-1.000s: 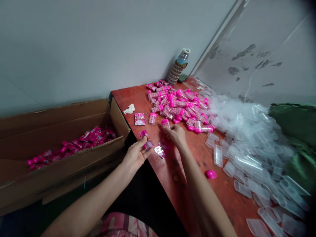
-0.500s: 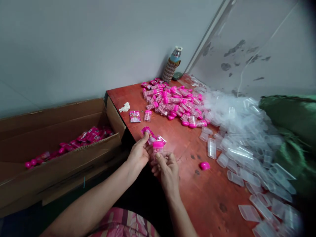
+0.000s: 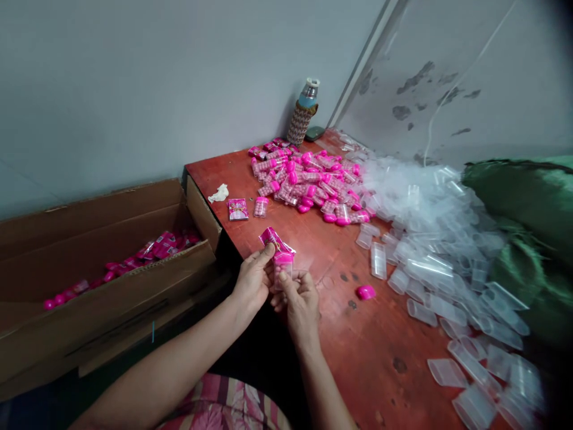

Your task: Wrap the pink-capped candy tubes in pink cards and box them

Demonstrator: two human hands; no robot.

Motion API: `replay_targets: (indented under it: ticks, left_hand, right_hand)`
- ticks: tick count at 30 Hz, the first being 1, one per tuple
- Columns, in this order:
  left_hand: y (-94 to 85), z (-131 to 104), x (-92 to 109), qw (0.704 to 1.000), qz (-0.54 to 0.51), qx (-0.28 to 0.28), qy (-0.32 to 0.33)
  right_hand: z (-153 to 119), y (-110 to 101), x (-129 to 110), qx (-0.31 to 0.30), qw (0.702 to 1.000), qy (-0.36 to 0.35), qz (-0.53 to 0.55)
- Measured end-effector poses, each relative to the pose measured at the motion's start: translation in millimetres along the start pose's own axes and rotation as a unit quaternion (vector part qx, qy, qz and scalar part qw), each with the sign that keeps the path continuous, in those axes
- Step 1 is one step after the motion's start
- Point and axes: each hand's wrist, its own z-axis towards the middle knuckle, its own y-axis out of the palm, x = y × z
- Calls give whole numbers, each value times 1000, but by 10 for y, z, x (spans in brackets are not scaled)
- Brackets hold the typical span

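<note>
Dim, cool light overall — glare streaks the clear plastic tubes point(image 3: 430, 266), and the right-hand corners darken softly.

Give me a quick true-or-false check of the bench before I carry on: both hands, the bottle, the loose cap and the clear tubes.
1. The left hand holds a pink packet. True.
2. The right hand is empty. False: the right hand holds a small pink-capped container.
3. A loose pink cap lies on the red table. True.
4. The bottle is inside the cardboard box. False: the bottle is at the back of the table, by the wall.
5. The clear tubes are piled to the left of the hands. False: the clear tubes are piled to the right of them.
</note>
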Motion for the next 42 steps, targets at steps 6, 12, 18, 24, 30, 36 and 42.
replay_targets:
  ticks: [6,12,18,24,30,36,42]
  left_hand:
    - [26,-8,54,995,69,-44,49]
    - [-3,28,71,991,113,-63,-16]
    - [-61,73,144,975,168,-133,-59]
    - [-63,110,204,961,236,-128,-69]
    - [-47,33,143,966,224,-120,-55]
    - [-21,-37,72,969,206,-126,-57]
    - [-48,-73,114,957,214,-175,-88]
  right_hand:
    - [19,-22,16,1,1000,-6,-1]
    - [22,-23,41,8,1000,-25,-1]
    - [22,-75,32,-17,999,-14,29]
    - [25,-86,18,15,999,-29,14]
    - [12,-92,27,-21,997,2,73]
    - [-9,-87,1,20,999,-38,18]
    - [-3,-104,2,-10,998,-9,54]
